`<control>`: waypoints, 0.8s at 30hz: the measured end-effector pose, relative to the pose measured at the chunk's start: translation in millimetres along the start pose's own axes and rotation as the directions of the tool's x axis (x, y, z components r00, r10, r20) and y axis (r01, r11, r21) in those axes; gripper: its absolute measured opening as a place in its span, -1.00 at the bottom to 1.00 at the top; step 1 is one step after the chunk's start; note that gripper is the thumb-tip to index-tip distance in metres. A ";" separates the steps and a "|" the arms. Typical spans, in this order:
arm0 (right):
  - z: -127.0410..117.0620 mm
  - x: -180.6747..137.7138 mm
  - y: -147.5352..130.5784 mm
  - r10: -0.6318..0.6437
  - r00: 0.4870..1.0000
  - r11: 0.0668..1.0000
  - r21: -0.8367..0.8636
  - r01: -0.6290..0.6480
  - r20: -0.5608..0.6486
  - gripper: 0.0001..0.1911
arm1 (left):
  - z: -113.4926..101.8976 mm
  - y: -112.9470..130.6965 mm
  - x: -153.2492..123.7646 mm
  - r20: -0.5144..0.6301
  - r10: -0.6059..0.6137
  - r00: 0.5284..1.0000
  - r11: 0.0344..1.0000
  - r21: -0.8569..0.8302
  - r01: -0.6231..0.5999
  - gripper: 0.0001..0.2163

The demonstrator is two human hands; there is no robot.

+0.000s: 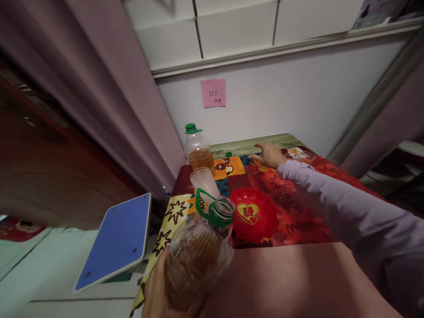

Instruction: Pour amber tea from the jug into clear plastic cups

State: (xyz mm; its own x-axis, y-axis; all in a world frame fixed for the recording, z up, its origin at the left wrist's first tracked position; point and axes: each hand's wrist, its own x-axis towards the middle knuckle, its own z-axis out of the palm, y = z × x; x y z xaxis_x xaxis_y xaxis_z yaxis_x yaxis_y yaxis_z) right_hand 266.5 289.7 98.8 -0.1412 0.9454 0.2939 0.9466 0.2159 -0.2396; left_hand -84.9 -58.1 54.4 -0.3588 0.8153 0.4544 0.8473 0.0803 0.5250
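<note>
My left hand (159, 289) grips a large clear bottle (197, 254) of amber liquid near the table's front edge; its mouth is uncapped and a green ring with a handle sits round the neck. My right hand (269, 154) reaches across the table, fingers stretched out flat toward a small green cap (228, 154) lying on the far part of the table. A clear plastic cup (204, 181) stands behind the bottle's neck. A red heart-printed bowl (254, 214) sits beside it.
A second bottle (198, 150) with a green cap stands at the back left. A glass (305, 157) stands at the back right. A colourful cloth (298, 194) covers the table. A blue board (115, 240) leans left of the table. A pink note (213, 93) hangs on the wall.
</note>
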 end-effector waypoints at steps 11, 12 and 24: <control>-48.7 -53.7 -163.9 -0.743 0.665 0.620 0.299 0.725 -0.073 -0.67 | 13.0 -22.1 7.2 -0.157 0.392 0.906 0.920 0.089 -0.383 -0.02; -44.5 -54.4 -168.2 -0.745 0.666 0.631 0.284 0.722 -0.039 -0.68 | 13.2 -21.0 7.2 -0.161 0.407 0.899 0.913 0.092 -0.397 -0.02; -39.0 -52.6 -176.9 -0.600 0.799 0.783 0.225 0.580 0.031 -0.80 | 12.2 -3.9 3.7 -0.200 0.413 0.889 0.909 0.029 -0.416 -0.08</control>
State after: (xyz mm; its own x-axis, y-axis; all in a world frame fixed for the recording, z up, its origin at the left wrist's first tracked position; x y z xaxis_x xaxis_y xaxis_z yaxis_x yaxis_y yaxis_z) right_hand 117.8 192.2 161.8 -0.6900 0.6335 0.3501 0.5942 0.7720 -0.2258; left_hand -84.8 -48.4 45.2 -0.0472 0.6431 0.7643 0.9306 -0.2497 0.2676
